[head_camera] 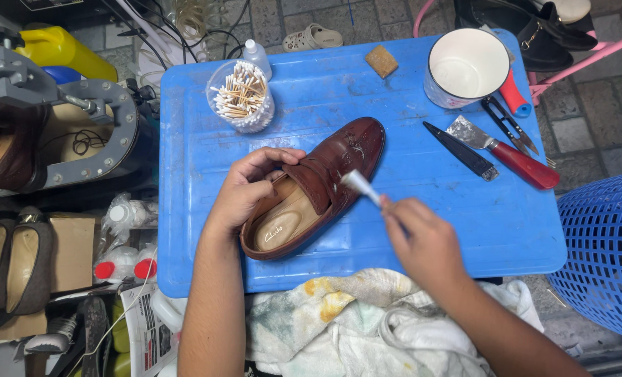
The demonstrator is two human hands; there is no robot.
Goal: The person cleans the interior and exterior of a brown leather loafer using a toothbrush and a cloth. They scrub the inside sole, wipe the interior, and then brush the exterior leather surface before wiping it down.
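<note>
Blue plastic lid (464, 230) serves as the work surface. Brown leather loafer (318, 185) lies near its middle, toe pointing toward the far edge, heel toward the near edge. Left hand (244, 192) is wrapped around the shoe's collar, thumb over the strap, clamping it steady. Leather looks stiff at the sole, softer at the upper, probably light and slightly slick where wet; the collar and heel counter seem the firm places to hold. Right hand (422, 241) pinches a small white brush (360, 185), its tip touching the shoe's side. Cotton swab tub (241, 98) sits near the far left corner.
</note>
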